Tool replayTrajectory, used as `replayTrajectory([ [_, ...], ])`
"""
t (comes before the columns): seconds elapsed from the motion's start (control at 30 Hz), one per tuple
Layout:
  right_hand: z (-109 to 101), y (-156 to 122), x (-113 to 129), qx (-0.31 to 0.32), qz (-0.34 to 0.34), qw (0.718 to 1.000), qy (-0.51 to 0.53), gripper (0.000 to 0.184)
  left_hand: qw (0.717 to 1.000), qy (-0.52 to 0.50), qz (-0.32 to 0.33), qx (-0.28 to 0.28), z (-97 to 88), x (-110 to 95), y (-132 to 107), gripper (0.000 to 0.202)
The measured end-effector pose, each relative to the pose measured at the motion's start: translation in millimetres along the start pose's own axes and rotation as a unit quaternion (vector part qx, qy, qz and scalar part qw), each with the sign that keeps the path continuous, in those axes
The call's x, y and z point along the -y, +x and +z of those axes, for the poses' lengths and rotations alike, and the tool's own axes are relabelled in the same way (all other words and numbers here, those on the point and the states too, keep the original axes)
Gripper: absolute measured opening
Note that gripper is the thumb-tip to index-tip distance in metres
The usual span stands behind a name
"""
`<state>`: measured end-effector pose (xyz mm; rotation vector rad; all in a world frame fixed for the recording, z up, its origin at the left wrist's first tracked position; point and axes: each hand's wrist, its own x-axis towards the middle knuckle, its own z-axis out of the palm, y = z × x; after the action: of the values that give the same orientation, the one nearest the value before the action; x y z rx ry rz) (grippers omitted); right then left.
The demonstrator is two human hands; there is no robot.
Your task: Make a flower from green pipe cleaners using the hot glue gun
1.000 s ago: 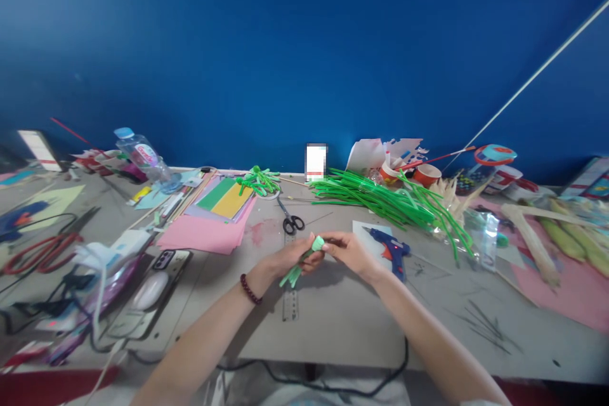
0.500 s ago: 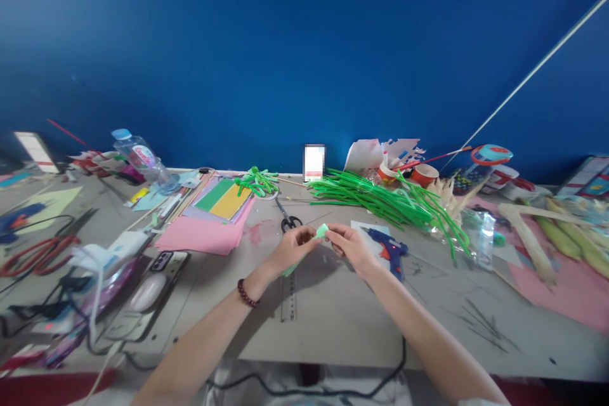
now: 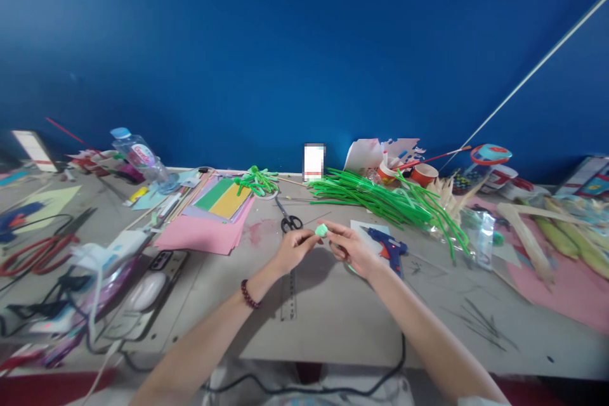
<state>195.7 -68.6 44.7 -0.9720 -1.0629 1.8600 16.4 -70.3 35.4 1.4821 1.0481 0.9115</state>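
above the desk (image 3: 347,330), left fingers (image 3: 308,240) and right fingers (image 3: 337,240) pinch a green piece (image 3: 321,229), bottle label (image 3: 142,154) blurred.

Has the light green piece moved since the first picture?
Yes: judged against the black scissors, the light green piece is slightly farther right and higher in view.

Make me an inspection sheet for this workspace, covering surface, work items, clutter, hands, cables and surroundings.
Surface: grey table, with a pinkish mark left of the scissors.
Work items: light green piece, held at the fingertips; ruler lying flat; blue glue gun to the right.
Clutter: green stems, pink paper, plastic bottle and thin dark strands spread around.
Hands: left hand and right hand both pinch the light green piece.
Cables: dark cable at the front edge; white cable at far left.
Surroundings: blue wall behind the table.
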Motion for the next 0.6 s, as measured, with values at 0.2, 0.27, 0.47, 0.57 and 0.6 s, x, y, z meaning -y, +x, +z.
replayTrajectory([
  [0.2,-2.1,-0.9,0.7,0.016,-0.004,1.000,0.014,0.051,0.997,-0.054,-0.040,0.022,1.8,4.2,1.6,0.047],
  [0.27,-2.7,-0.8,1.0,0.021,-0.006,1.000,0.006,0.047,0.997,-0.057,-0.043,0.018,2.4,4.1,1.5,0.047],
  [0.47,-1.5,-0.8,-1.3,0.040,0.005,0.999,0.032,0.041,0.998,-0.059,-0.032,0.002,3.0,5.1,1.4,0.047],
  [0.57,0.3,-1.3,-2.7,0.055,0.011,0.997,0.047,0.038,0.997,-0.067,-0.024,0.003,3.7,3.8,0.2,0.046],
  [0.6,0.9,-1.4,-2.8,0.059,0.012,0.997,0.047,0.037,0.997,-0.070,-0.023,0.002,4.1,3.1,-0.3,0.045],
])
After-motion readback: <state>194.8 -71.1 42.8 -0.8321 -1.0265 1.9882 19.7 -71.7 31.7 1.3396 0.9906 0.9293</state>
